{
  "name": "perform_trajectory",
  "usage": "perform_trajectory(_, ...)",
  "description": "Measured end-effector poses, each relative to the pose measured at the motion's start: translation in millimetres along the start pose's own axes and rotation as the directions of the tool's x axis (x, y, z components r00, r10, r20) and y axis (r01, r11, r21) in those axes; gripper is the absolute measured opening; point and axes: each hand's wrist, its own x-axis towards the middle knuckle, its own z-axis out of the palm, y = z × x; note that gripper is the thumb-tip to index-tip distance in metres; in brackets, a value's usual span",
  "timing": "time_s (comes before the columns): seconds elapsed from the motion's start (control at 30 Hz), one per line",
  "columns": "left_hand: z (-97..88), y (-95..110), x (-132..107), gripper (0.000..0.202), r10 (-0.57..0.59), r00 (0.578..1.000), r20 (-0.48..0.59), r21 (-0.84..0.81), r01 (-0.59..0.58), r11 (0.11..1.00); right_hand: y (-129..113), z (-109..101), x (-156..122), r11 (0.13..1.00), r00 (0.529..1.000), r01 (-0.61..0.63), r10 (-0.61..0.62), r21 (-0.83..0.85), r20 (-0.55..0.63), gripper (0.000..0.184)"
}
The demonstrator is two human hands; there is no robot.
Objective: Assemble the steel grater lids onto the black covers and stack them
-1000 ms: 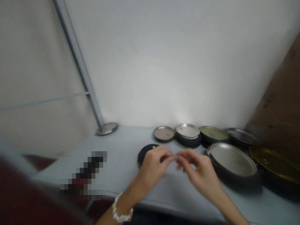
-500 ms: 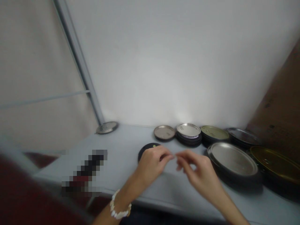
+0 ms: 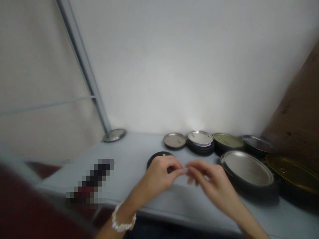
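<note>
You are holding your left hand [image 3: 158, 176] low over the pale grey table [image 3: 129, 149], its fingers [image 3: 171, 164] curled inward. Your right hand [image 3: 214, 186] is facing it from just right of lower centre, fingers [image 3: 199, 166] also bent. The two sets of fingertips are meeting or nearly meeting. Anything pinched there is too small to make out, so you cannot tell whether either hand has hold of something.

Your left hand is overlapping a dark round lid [image 3: 159, 157] with a small green dot, lying flat; contact cannot be told. Your right hand is sitting near a large silver tin lid [image 3: 246, 172] on a dark base, with a gold lid [image 3: 292, 174] at the right edge.

Along the back edge, a silver lid [image 3: 174, 140], a silver-topped stack of lids [image 3: 200, 139], an olive lid [image 3: 228, 141] and a dark grey lid [image 3: 258, 144] are lying in a row. An embossed silver lid [image 3: 114, 135] is sitting alone at upper left, below a metal post [image 3: 82, 66]. A pixelated object [image 3: 91, 182] is lying at left. You are wearing a white beaded bracelet [image 3: 122, 220] on your left wrist.
</note>
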Motion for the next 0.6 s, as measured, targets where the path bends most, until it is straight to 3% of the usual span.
perform_trajectory(0.07,3.5,-3,1,0.015,-0.04,0.997,-0.061,0.084,0.045,0.995,3,4,1,1.0,1.0,0.018,-0.018,-0.021,-0.023,0.027)
perform_trajectory(0.13,1.5,-2,1,0.015,-0.038,0.998,-0.054,0.102,0.043,0.994,6,3,3,1.0,0.999,0.023,-0.024,-0.014,-0.026,0.027)
perform_trajectory(0.27,-10.2,4,0,0.01,0.02,0.992,0.128,-0.038,-0.016,0.999,3,-5,3,0.998,1.0,-0.017,0.016,0.063,0.026,0.029)
perform_trajectory(0.33,-11.8,5,0,0.01,0.014,0.986,0.169,-0.064,-0.003,0.998,2,-7,3,0.995,0.998,-0.041,0.037,0.087,0.047,0.029)
perform_trajectory(0.6,1.0,-5,3,0.014,-0.035,0.999,-0.034,0.132,0.039,0.99,9,4,4,0.997,0.998,0.05,-0.051,-0.059,-0.031,0.028)
